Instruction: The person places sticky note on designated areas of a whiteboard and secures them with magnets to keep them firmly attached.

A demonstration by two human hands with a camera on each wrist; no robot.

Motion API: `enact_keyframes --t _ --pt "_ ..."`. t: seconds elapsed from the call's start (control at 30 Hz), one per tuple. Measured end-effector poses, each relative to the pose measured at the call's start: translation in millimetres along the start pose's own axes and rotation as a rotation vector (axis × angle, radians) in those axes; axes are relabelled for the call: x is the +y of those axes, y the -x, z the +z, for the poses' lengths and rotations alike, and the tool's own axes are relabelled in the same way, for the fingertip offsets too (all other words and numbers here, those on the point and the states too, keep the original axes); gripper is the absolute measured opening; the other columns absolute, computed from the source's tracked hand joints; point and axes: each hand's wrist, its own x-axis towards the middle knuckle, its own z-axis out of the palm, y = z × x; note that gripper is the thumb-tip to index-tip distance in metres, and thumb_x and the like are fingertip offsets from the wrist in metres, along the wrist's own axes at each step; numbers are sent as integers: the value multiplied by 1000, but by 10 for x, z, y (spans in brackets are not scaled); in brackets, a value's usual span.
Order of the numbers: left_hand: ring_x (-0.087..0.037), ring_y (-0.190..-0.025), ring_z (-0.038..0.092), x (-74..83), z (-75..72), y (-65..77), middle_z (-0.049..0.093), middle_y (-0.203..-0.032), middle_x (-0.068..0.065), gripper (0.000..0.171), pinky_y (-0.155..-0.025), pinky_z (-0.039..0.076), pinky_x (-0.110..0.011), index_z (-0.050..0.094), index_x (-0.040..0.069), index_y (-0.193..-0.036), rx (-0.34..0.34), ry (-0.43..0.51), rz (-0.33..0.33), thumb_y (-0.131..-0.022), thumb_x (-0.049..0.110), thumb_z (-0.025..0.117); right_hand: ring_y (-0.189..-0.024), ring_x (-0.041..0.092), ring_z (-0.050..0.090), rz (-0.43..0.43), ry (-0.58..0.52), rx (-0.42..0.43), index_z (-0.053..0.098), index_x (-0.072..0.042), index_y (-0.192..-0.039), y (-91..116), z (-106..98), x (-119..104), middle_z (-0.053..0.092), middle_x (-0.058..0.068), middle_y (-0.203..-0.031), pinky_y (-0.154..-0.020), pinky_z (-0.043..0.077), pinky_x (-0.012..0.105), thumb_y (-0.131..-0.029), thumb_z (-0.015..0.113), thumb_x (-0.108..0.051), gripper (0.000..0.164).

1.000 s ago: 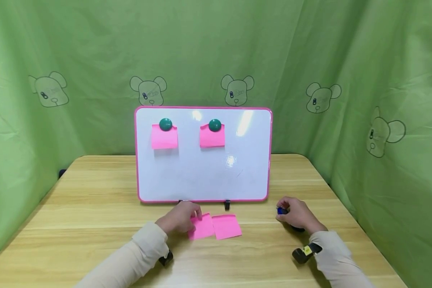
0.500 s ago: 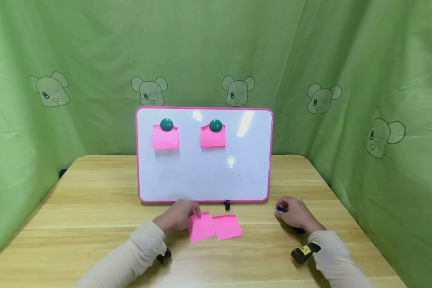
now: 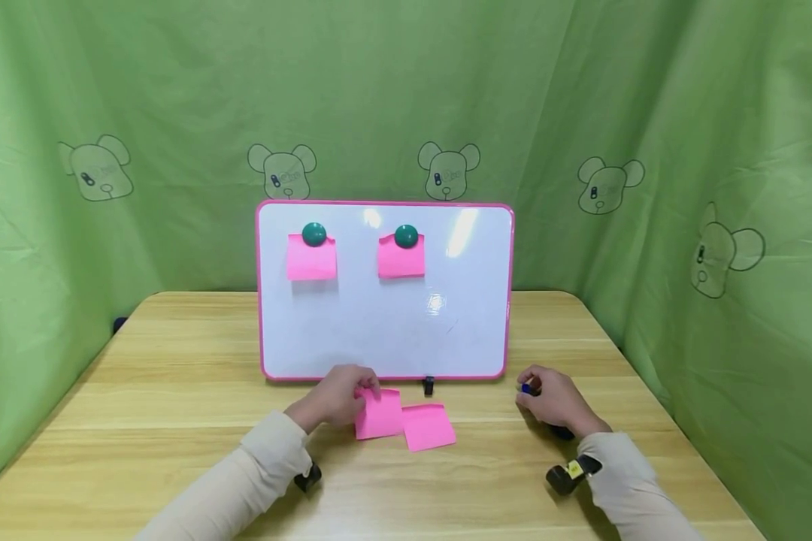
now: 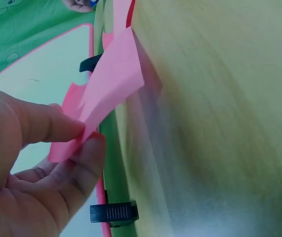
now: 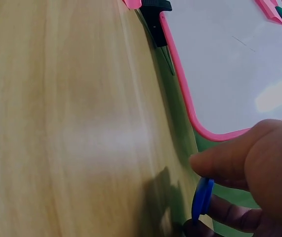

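My left hand (image 3: 337, 396) pinches a pink sticky note (image 3: 380, 417) by its left part, between thumb and fingertips. In the left wrist view this note (image 4: 112, 74) bends and is raised off the table. Just right of it, a second pink sticky note (image 3: 429, 428) lies on the tabletop. Over at the right, my right hand (image 3: 556, 400) pinches a round blue magnet (image 5: 202, 198) on its edge, slightly above the table. Behind the hands stands a whiteboard (image 3: 379, 330) with a pink frame. Two pink notes hang on it, under green magnets (image 3: 314, 234).
Black clip feet (image 3: 428, 385) hold up the board's lower edge; my left hand hides one in the head view. The wooden table (image 3: 176, 361) stretches out to both sides. A green curtain (image 3: 372, 90) encloses the back and sides.
The left hand has lifted the left note and shifted it slightly away from me, toward the board. My right hand, with the blue magnet, has barely moved.
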Motion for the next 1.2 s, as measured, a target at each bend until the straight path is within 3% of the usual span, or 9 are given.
enact_keyframes --t 0.07,0.3,0.53,0.73,0.93,1.03,1.2 --pt "-16 -77 51 3 -8 -10 58 -82 2 32 -68 47 -31 66 13 -85 23 -9 21 -72 -14 53 -63 19 56 3 -8 -2 62 0 -105 -1 1 1 60 14 -93 -59 50 35 -86 70 -11 24" --pt "-12 -70 50 11 -57 -62 58 -75 4 23 -61 46 -25 66 10 -81 66 -15 39 -75 -10 59 -81 25 56 -19 25 10 64 0 -104 -34 -3 30 60 12 -94 -72 50 41 -83 67 -10 23" --pt "-12 -64 44 44 -141 -99 53 -72 1 24 -56 41 -24 68 11 -89 46 -2 -6 -76 -8 60 -83 24 57 -36 17 30 65 2 -105 -58 7 32 62 10 -93 -73 49 39 -86 62 -9 22" --pt "-12 -66 47 69 -189 -115 53 -75 2 28 -59 42 -26 68 9 -97 40 -5 9 -75 -8 63 -85 26 58 -36 14 32 63 3 -109 -61 12 6 63 13 -97 -70 51 39 -93 56 -8 22" --pt "-10 -61 43 91 -211 -150 49 -67 3 20 -56 40 -23 66 10 -93 71 22 18 -79 -5 64 -97 33 60 -79 16 62 62 4 -112 -78 12 7 64 21 -106 -84 51 50 -95 51 -3 22" --pt "-11 -65 51 113 -224 -181 56 -71 3 18 -59 46 -23 66 9 -92 96 36 29 -80 -5 64 -100 37 60 -100 11 81 61 5 -112 -88 -6 4 64 23 -107 -87 49 54 -94 51 -1 21" --pt "-19 -87 65 177 -244 -233 66 -92 -4 22 -72 55 -26 66 7 -100 89 80 -8 -81 -4 65 -97 36 61 -131 -7 118 62 5 -111 -105 -56 -20 65 20 -105 -85 50 53 -94 53 -2 20"
